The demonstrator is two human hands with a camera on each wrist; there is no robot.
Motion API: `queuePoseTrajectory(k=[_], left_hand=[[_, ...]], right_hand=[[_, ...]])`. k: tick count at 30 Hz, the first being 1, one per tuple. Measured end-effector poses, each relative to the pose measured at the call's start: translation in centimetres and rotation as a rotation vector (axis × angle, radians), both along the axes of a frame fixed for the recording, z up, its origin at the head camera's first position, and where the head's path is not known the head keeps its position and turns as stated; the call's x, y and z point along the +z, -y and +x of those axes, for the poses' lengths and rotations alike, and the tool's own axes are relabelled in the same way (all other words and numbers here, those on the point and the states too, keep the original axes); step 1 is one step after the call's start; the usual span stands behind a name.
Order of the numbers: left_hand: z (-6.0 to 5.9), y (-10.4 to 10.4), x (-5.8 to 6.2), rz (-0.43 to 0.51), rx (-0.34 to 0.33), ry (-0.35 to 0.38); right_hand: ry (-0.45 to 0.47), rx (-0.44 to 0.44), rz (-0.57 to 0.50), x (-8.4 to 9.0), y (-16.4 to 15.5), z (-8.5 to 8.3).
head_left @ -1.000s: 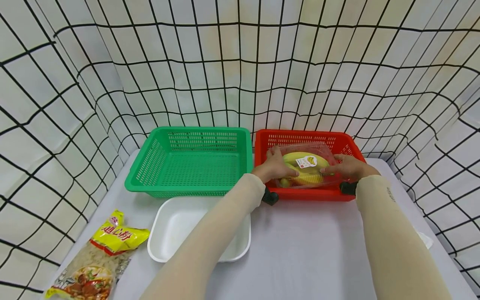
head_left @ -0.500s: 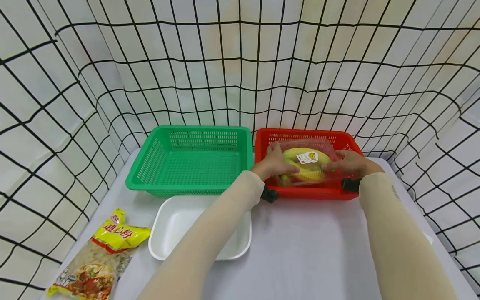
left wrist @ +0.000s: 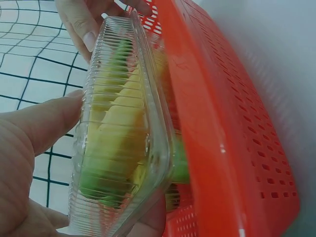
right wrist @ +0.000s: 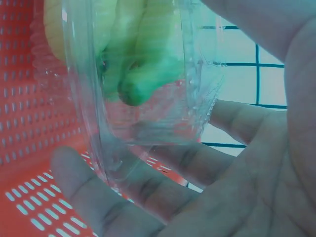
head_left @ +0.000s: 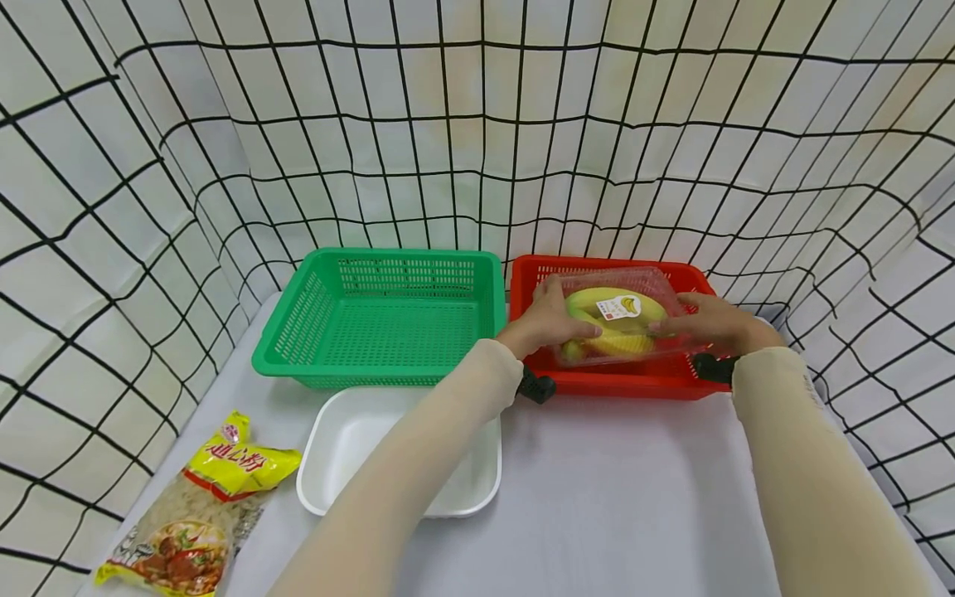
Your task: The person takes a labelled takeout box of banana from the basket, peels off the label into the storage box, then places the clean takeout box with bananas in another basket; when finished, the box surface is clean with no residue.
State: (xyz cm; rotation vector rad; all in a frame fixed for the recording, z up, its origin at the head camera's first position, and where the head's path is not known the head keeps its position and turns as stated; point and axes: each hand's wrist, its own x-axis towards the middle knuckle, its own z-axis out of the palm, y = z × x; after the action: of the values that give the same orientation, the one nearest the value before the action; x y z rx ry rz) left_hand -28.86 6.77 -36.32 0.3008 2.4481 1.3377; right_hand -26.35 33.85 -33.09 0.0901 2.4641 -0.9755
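A clear plastic box of bananas (head_left: 615, 319) with a white label is held over the red basket (head_left: 627, 385), slightly tilted, its right end higher in the head view. At its left end my left hand (head_left: 550, 317) grips it, thumb across the near face. My right hand (head_left: 719, 323) holds the right end, thumb on the near side and fingers round behind. The left wrist view shows the ribbed box (left wrist: 116, 123) close beside the basket's red rim (left wrist: 197, 113). In the right wrist view, the fingers (right wrist: 143, 182) spread below the box's end.
A green basket (head_left: 406, 381) stands left of the red one. In front of it lies a white tray (head_left: 343, 448), partly hidden by my left sleeve. A yellow-topped bag of pasta (head_left: 201, 506) lies at the front left. Black netting (head_left: 485, 116) surrounds the table (head_left: 619, 497).
The box of bananas has risen a little and shifted slightly right, its right end tilting up. My right hand has moved to the right; the left hand keeps its grip.
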Motion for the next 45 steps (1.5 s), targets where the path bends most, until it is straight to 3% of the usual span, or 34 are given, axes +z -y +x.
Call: queuePoseTrajectory(k=[14, 24, 34, 45], left_hand=[[1.0, 0.8, 2.2, 0.02, -0.022, -0.064], [2.2, 1.8, 4.6, 0.022, -0.066, -0.057], [4.5, 3.2, 6.0, -0.014, -0.129, -0.094], [7.6, 3.9, 5.9, -0.031, -0.161, -0.155]], right_hand=[[-0.102, -0.014, -0.018, 1.3, -0.3, 1.5], [-0.156, -0.006, 0.026, 3.7, -0.1, 3.4], [-0.204, 0.001, 0.028, 4.6, 0.3, 7.1], [-0.251, -0.009, 0.037, 4.2, 0.8, 11.2]])
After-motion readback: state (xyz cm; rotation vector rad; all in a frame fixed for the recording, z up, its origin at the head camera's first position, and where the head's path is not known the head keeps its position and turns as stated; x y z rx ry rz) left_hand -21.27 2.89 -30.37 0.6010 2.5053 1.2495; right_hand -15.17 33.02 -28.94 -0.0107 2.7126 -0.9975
